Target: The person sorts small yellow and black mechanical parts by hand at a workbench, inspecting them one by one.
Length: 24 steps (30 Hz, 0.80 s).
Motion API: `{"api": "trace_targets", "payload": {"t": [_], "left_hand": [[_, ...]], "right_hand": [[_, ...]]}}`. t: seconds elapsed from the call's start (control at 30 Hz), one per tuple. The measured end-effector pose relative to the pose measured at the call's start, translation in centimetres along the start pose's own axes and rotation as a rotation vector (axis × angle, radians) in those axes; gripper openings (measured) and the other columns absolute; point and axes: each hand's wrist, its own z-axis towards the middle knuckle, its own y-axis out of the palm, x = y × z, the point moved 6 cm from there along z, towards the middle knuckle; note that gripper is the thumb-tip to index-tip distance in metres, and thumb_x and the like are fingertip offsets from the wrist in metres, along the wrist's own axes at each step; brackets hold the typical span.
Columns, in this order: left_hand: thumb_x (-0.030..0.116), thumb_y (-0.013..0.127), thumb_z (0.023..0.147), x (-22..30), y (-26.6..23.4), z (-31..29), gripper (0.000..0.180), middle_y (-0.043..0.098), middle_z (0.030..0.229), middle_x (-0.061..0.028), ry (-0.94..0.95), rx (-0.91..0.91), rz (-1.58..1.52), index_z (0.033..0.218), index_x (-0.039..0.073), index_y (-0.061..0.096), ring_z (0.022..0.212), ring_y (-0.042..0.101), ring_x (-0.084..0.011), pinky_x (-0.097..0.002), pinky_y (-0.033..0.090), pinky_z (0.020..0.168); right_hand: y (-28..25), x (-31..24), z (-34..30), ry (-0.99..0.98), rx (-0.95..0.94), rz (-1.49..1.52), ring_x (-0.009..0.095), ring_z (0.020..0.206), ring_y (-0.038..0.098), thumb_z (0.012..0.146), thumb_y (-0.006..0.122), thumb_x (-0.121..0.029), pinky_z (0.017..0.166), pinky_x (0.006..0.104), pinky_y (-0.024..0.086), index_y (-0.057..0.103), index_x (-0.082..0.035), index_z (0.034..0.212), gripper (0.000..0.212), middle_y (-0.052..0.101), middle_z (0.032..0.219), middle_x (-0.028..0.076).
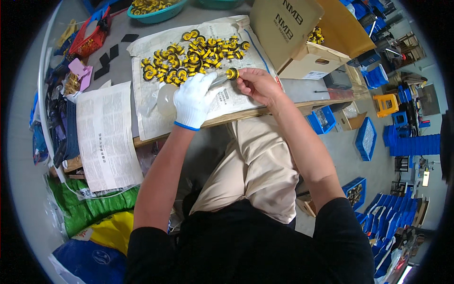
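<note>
My right hand (257, 85), bare, pinches a small yellow and black wheel (232, 73) between thumb and fingertips above the newspaper. Close to its left, my left hand (195, 97) wears a white knit glove with a blue cuff. Its fingers are closed round something clear (219, 79) that reaches to the wheel; I cannot make out what it is. A pale translucent round object (165, 100) shows beside the glove, partly covered by it. Beyond both hands lies a heap of similar yellow and black wheels (194, 57), spread over the newspaper (222, 100) on the bench.
A cardboard box (309, 61) with open flaps stands at the right, yellow parts inside. At the back is a teal basin (156, 15) of yellow pieces. A red basket (90, 40), black flat pieces (105, 60) and another newspaper sheet (106, 137) lie left. Blue trays (365, 138) sit on the floor.
</note>
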Motion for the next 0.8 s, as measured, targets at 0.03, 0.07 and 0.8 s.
{"api": "trace_targets", "payload": {"t": [0.03, 0.07, 0.8], "left_hand": [[0.033, 0.079, 0.082, -0.01, 0.03, -0.02, 0.036, 0.069, 0.097, -0.0061, 0.013, 0.011, 0.004, 0.114, 0.016, 0.075, 0.088, 0.069, -0.0271, -0.0391, 0.056, 0.075], [0.033, 0.079, 0.082, -0.09, 0.01, -0.07, 0.036, 0.069, 0.097, -0.0061, 0.008, 0.010, 0.005, 0.114, 0.016, 0.075, 0.088, 0.069, -0.0271, -0.0391, 0.056, 0.075], [0.037, 0.080, 0.082, -0.33, 0.14, -0.13, 0.033, 0.069, 0.094, -0.0069, 0.031, 0.020, -0.023, 0.104, 0.014, 0.075, 0.085, 0.069, -0.0279, -0.0398, 0.055, 0.073]], "right_hand": [[0.06, 0.10, -0.01, 0.004, -0.001, -0.001, 0.014, 0.067, 0.059, 0.105, 0.060, -0.008, 0.056, 0.0243, 0.046, 0.064, 0.001, 0.104, 0.010, 0.066, 0.083, 0.008], [0.18, 0.12, -0.12, 0.005, 0.024, -0.016, 0.013, 0.067, 0.056, 0.105, 0.058, -0.008, 0.055, 0.0238, 0.043, 0.064, 0.000, 0.103, 0.011, 0.065, 0.083, 0.007], [0.88, 0.28, -0.48, 0.048, -0.047, -0.116, 0.009, 0.059, 0.040, 0.110, 0.049, -0.015, 0.049, 0.0236, 0.031, 0.057, -0.006, 0.090, 0.024, 0.053, 0.075, 0.002]]}}
